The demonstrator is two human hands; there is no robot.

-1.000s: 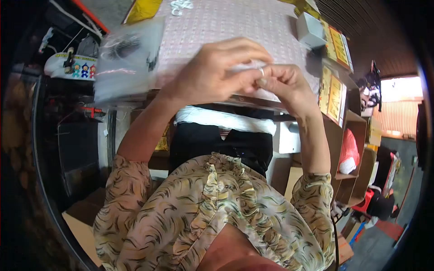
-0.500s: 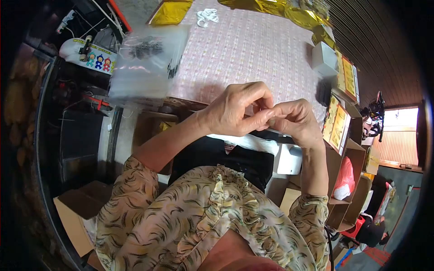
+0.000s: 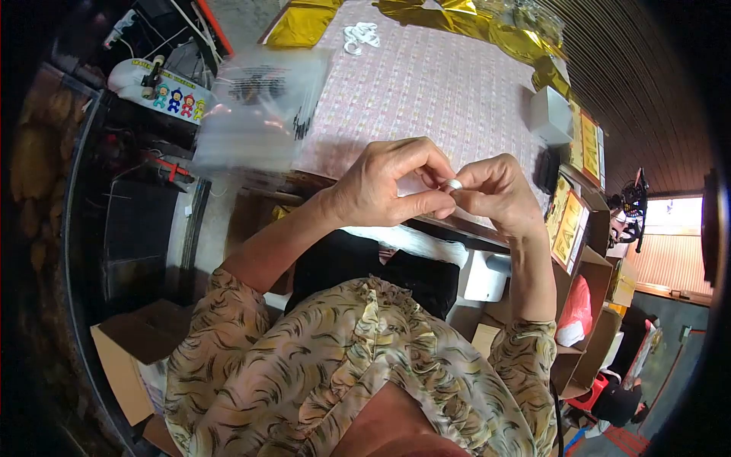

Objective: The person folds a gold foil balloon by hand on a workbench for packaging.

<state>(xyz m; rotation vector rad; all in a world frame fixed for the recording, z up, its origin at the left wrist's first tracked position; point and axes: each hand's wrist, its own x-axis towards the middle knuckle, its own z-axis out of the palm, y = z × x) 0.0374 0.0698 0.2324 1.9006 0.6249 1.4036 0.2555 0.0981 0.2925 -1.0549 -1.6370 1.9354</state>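
Both hands meet over the near edge of a table with a pink checked cloth (image 3: 426,84). Between the fingertips is a small white item (image 3: 454,184), too small to name. My left hand (image 3: 392,183) touches its left side with bent fingers. My right hand (image 3: 499,194) pinches it between thumb and index finger. White loops (image 3: 360,36) lie at the far left of the cloth. A stack of clear plastic bags (image 3: 255,110) rests at the table's left edge. White strands (image 3: 415,245) lie below the hands, over the dark lap.
Gold foil (image 3: 304,24) lies along the far edge. A white box (image 3: 550,116) and printed cartons (image 3: 569,228) stand on the right. Open cardboard boxes (image 3: 126,365) are at lower left. A skateboard (image 3: 129,80) is at upper left.
The fingertips have shifted apart a little, and the small white item now shows between them. The view has moved slightly, so the table appears further right.
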